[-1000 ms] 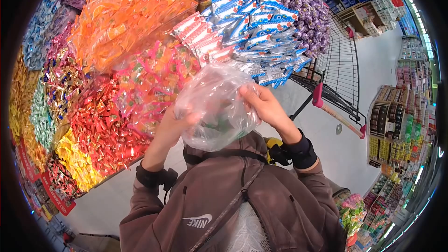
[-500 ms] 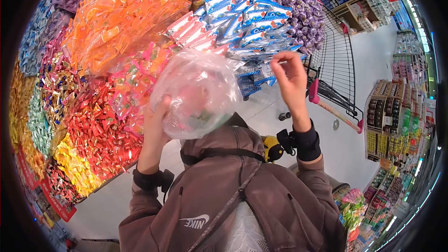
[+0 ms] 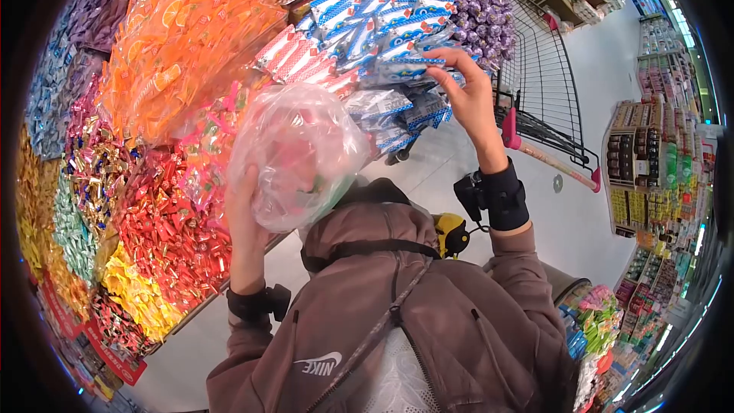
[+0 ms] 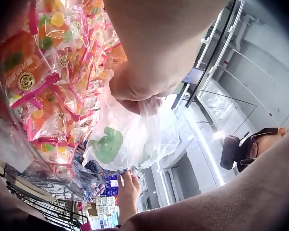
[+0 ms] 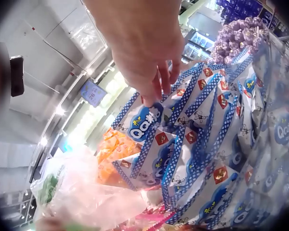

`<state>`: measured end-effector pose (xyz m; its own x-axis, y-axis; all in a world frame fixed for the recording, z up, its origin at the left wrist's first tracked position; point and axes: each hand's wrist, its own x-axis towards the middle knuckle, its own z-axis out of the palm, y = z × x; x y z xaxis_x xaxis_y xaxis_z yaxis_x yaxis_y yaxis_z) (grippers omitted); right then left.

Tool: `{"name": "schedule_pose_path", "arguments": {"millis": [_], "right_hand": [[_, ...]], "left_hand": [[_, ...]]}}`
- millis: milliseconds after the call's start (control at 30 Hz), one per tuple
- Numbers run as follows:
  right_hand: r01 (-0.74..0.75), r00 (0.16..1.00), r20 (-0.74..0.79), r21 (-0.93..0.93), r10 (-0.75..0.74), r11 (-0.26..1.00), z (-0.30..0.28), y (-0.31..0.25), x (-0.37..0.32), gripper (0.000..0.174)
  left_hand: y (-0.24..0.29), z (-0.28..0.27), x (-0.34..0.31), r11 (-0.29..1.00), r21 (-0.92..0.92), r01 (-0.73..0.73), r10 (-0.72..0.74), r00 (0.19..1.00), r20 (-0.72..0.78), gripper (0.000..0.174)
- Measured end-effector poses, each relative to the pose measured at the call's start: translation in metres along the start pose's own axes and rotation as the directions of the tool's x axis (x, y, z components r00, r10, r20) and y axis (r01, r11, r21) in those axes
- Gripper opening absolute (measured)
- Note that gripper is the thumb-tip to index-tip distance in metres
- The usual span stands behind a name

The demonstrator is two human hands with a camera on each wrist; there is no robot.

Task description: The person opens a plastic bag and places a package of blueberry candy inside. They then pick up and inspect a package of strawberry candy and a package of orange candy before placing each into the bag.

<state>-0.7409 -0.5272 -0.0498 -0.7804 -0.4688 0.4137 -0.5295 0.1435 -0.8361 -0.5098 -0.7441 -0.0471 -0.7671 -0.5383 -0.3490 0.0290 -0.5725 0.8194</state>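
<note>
Clear plastic bag (image 3: 302,157), gripped by the left hand (image 3: 245,195) near the chest; whether its mouth gapes cannot be told. With only 1 hand supporting it, the thin film could fold inward and block filling. Right of the bag, the right hand (image 3: 472,99) pinches 1 blue-and-white packet (image 5: 144,119) between thumb and fingers; a shallow hold on slick wrapping might slip. Beyond the bag, the loosely stacked packet pile (image 3: 375,23) could slide if its edge is disturbed.
</note>
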Motion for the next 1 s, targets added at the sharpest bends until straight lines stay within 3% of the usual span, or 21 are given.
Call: {"name": "schedule_pose_path", "arguments": {"millis": [33, 133, 233, 333, 433, 533, 667, 767, 900, 1000], "right_hand": [[-0.044, 0.997, -0.054, 0.139, 0.052, 0.989, -0.001, -0.006, 0.000, 0.010], [-0.087, 0.970, -0.191, 0.304, 0.151, 0.949, -0.012, -0.017, 0.001, 0.010], [-0.181, 0.935, -0.214, 0.397, 0.283, 0.900, -0.021, -0.024, -0.006, 0.010], [-0.240, 0.901, -0.242, 0.416, 0.361, 0.877, -0.025, -0.031, -0.015, 0.011], [-0.251, 0.883, -0.276, 0.408, 0.380, 0.878, -0.030, -0.025, -0.025, 0.011], [-0.241, 0.868, -0.283, 0.477, 0.407, 0.845, -0.031, -0.029, -0.030, 0.010], [-0.252, 0.869, -0.253, 0.514, 0.426, 0.820, -0.033, -0.025, -0.038, 0.010], [-0.261, 0.874, -0.205, 0.569, 0.442, 0.780, -0.030, -0.027, -0.041, 0.010], [-0.260, 0.898, -0.150, 0.577, 0.414, 0.774, -0.028, -0.028, -0.045, 0.010], [-0.244, 0.868, -0.239, 0.558, 0.435, 0.793, -0.022, -0.033, -0.046, 0.009]], "left_hand": [[-0.001, 0.000, 0.001, 1.000, -0.001, 0.003, -0.003, 1.000, 0.004, 0.041], [-0.002, -0.001, 0.002, 1.000, 0.005, 0.025, -0.025, 0.999, 0.025, 0.040], [-0.001, -0.009, 0.009, 0.998, 0.054, -0.029, 0.029, 1.000, -0.011, 0.041], [0.020, -0.019, 0.016, 0.988, 0.075, -0.138, 0.146, 0.983, -0.108, 0.038], [0.047, -0.035, 0.021, 0.885, 0.253, -0.391, 0.424, 0.901, -0.089, 0.041], [0.070, -0.055, 0.020, 0.848, 0.313, -0.427, 0.458, 0.889, -0.030, 0.040], [0.082, -0.062, 0.016, 0.845, 0.405, -0.349, 0.383, 0.924, -0.004, 0.035], [0.065, -0.076, 0.036, 0.815, 0.497, -0.298, 0.390, 0.916, -0.090, 0.035], [0.038, -0.086, 0.063, 0.888, 0.395, -0.234, 0.260, 0.966, -0.012, 0.038], [0.034, -0.074, 0.057, 0.938, 0.287, -0.196, 0.199, 0.980, 0.020, 0.040]]}}
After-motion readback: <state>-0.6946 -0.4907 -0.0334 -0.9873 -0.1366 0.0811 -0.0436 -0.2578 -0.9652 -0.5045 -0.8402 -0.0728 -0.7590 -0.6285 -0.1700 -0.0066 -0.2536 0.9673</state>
